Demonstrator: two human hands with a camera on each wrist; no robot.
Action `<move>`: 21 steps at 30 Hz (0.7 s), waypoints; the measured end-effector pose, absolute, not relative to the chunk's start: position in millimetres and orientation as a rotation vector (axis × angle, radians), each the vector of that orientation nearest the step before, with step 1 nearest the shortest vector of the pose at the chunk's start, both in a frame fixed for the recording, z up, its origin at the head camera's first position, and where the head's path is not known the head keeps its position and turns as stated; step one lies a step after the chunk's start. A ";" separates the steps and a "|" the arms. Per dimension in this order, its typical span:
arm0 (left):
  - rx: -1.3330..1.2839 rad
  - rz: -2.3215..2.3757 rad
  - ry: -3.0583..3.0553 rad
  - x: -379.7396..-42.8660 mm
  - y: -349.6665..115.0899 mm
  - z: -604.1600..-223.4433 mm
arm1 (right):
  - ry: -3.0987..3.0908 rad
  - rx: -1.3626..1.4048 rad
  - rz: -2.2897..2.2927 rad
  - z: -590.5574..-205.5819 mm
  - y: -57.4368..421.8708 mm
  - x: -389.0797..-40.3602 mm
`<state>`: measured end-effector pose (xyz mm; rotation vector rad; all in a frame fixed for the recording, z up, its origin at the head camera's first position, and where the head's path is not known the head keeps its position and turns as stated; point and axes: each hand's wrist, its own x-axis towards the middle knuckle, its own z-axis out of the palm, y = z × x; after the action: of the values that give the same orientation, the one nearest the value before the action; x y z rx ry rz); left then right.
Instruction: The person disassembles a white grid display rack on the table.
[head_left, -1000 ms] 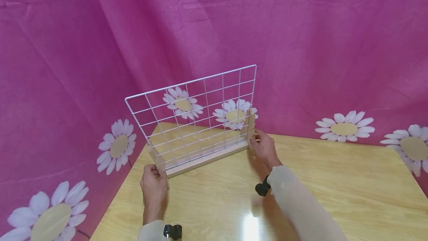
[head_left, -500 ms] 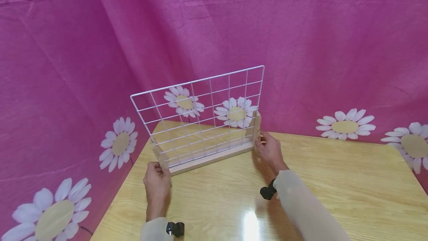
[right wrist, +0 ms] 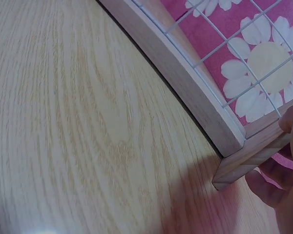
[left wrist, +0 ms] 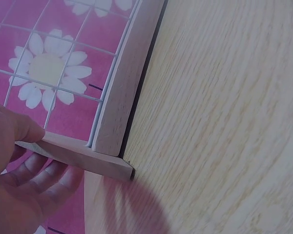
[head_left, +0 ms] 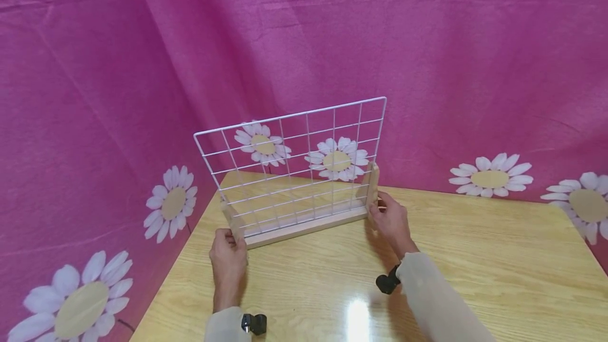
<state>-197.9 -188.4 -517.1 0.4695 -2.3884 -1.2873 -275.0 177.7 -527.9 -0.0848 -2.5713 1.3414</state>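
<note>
A white wire grid panel [head_left: 290, 116] stands leaning back in a wooden base with a long front bar [head_left: 309, 227] and a board at each end. My left hand [head_left: 229, 257] pinches the left end board [head_left: 231, 216]; in the left wrist view the thumb is on top of that board [left wrist: 88, 160] and the fingers curl beneath. At the other end, my right hand [head_left: 393, 223] grips the right end board [head_left: 374, 186]. Thumb and fingers lie on either side of this board [right wrist: 254, 153] in the right wrist view. The base sits low at the tabletop, with a dark line along its underside.
The light wooden table [head_left: 475, 257] extends far to the right. A pink cloth [head_left: 427, 67] printed with large white daisies hangs behind and along the left edge. Black cameras are on both wrists, the left camera [head_left: 254, 324] near the frame's bottom.
Both hands have shifted the wire grid and its wooden base to the right and slightly nearer. Each hand keeps its hold on its end board.
</note>
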 end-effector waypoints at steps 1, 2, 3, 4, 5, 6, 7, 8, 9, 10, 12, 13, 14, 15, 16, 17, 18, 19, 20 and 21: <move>0.463 -1.285 -2.394 -198.2 -188.5 -516.8 | -2.563 -0.083 1.339 -528.3 178.3 -274.0; 0.458 -1.288 -2.400 -198.4 -187.5 -516.7 | -2.559 -0.077 1.335 -528.4 180.0 -272.3; 0.455 -1.285 -2.404 -198.7 -186.8 -516.9 | -2.557 -0.079 1.332 -528.4 181.6 -270.7; 0.452 -1.279 -2.409 -199.0 -186.3 -517.3 | -2.553 -0.076 1.331 -528.4 183.2 -269.1; 0.446 -1.273 -2.409 -199.3 -185.6 -517.5 | -2.554 -0.072 1.322 -528.3 184.7 -267.5; 0.438 -1.264 -2.410 -199.7 -185.6 -517.8 | -2.553 -0.063 1.320 -528.0 185.7 -266.1; 0.427 -1.256 -2.408 -199.5 -186.1 -517.9 | -2.555 -0.060 1.323 -528.5 186.1 -264.3; 0.415 -1.244 -2.405 -199.5 -186.4 -518.2 | -2.557 -0.059 1.326 -528.6 186.4 -262.4; 0.400 -1.229 -2.402 -199.7 -186.7 -519.1 | -2.559 -0.067 1.331 -528.8 187.0 -260.6; 0.382 -1.220 -2.398 -199.7 -186.4 -519.7 | -2.563 -0.073 1.335 -528.6 187.7 -258.7; 0.361 -1.227 -2.399 -199.6 -185.0 -519.9 | -2.572 -0.089 1.339 -528.4 189.6 -255.5; 0.354 -1.235 -2.397 -199.5 -184.0 -520.1 | -2.577 -0.097 1.336 -528.2 190.9 -254.1; 0.349 -1.240 -2.400 -199.4 -182.7 -520.3 | -2.580 -0.101 1.333 -527.9 192.3 -252.7; 0.344 -1.249 -2.399 -199.2 -181.6 -520.0 | -2.583 -0.105 1.333 -527.5 193.7 -251.5; 0.340 -1.259 -2.394 -199.0 -180.3 -519.6 | -2.585 -0.107 1.330 -527.1 195.2 -250.5; 0.341 -1.268 -2.395 -199.1 -179.3 -519.2 | -2.584 -0.109 1.330 -526.8 196.6 -249.3; 0.337 -1.269 -2.393 -199.2 -178.4 -519.2 | -2.583 -0.113 1.328 -526.4 197.8 -247.9; 0.331 -1.269 -2.391 -199.3 -177.6 -519.6 | -2.585 -0.119 1.326 -525.9 199.0 -246.6; 0.328 -1.270 -2.390 -199.5 -177.0 -519.8 | -2.583 -0.125 1.327 -525.6 200.0 -245.4; 0.327 -1.273 -2.387 -199.7 -176.5 -519.9 | -2.583 -0.134 1.327 -525.0 200.7 -243.7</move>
<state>-199.7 -176.5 -519.9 0.3273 -2.3868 -1.2729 -243.7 200.7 -525.0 -0.1341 -2.5826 1.3267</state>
